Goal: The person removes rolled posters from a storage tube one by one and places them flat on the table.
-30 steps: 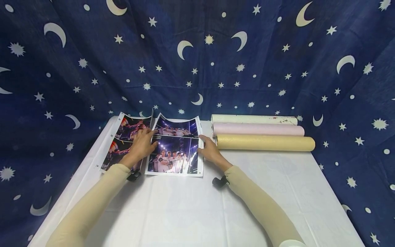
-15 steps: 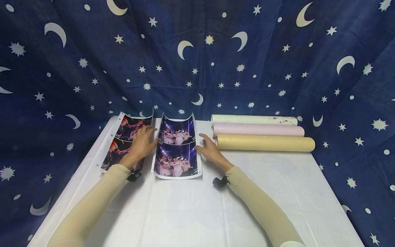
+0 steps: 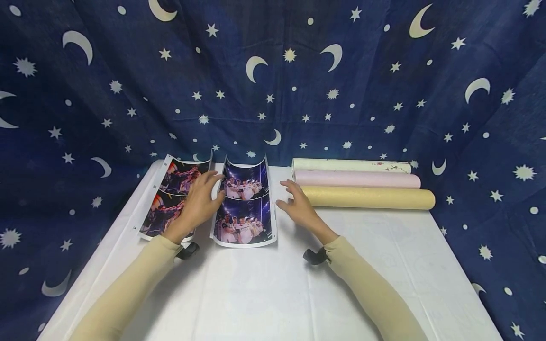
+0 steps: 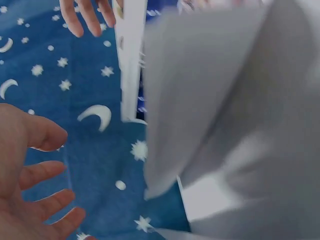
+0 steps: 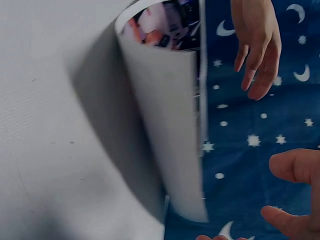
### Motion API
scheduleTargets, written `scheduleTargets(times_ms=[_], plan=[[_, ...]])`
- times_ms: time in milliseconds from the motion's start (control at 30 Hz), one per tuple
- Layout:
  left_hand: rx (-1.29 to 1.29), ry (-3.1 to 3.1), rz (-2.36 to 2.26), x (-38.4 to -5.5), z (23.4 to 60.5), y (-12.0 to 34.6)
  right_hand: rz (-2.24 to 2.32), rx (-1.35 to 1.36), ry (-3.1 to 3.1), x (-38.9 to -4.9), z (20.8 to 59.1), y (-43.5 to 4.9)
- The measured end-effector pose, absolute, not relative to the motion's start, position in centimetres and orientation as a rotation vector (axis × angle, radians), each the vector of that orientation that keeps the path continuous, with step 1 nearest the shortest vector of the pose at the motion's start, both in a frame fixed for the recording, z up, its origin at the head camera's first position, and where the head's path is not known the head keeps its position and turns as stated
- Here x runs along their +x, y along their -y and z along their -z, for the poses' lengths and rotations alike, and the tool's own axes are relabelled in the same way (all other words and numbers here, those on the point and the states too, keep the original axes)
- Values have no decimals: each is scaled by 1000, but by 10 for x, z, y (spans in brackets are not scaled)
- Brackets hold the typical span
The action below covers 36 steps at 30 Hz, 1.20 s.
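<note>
Fingers (image 4: 42, 173) on your left hand (image 3: 199, 201) are spread and loosely bent, free of any hold, and your right hand (image 3: 302, 207) is just as relaxed. Between the two hands sits the middle print (image 3: 244, 222), a glossy sheet with one group picture above another, lying on the white table (image 3: 256, 293) near its far edge. Both long sides of that sheet bow upward; its two far corners stand up against the starry curtain (image 3: 294, 71), while the near edge makes a shallow curve toward you. Your left wrist view shows a gap between your fingers and the curled paper, and your right wrist view shows the same on the other side.

Beneath your left hand, as seen from your head, is the right-hand part of the left print (image 3: 164, 199), tilted along the table's left edge, its far right corner raised. A narrow strip of tablecloth parts the two sheets. On your right, a wider strip runs from the print's edge to your fingertips; beyond lie the gold roll (image 3: 371, 197), pink roll (image 3: 358, 179) and flowered pale roll (image 3: 350, 165), side by side. Your right hand overlaps the gold roll's left end in view; you cannot tell if they touch. White cloth stretches from the prints' near edges toward you.
</note>
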<state>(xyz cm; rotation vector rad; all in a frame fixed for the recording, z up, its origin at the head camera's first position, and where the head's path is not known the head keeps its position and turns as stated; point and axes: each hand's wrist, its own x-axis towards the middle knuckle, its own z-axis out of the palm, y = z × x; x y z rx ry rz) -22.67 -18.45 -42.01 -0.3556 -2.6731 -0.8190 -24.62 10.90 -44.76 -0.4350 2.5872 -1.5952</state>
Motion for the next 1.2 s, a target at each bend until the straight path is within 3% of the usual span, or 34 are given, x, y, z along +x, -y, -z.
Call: scheduleTargets(times_ms=[600, 1200], plan=[[-561, 2457, 1097, -203, 385, 118, 1709, -725, -2763, -209, 399, -167], [-488, 2341, 1524, -232, 375, 69, 1293, -740, -3093, -222, 371, -216]])
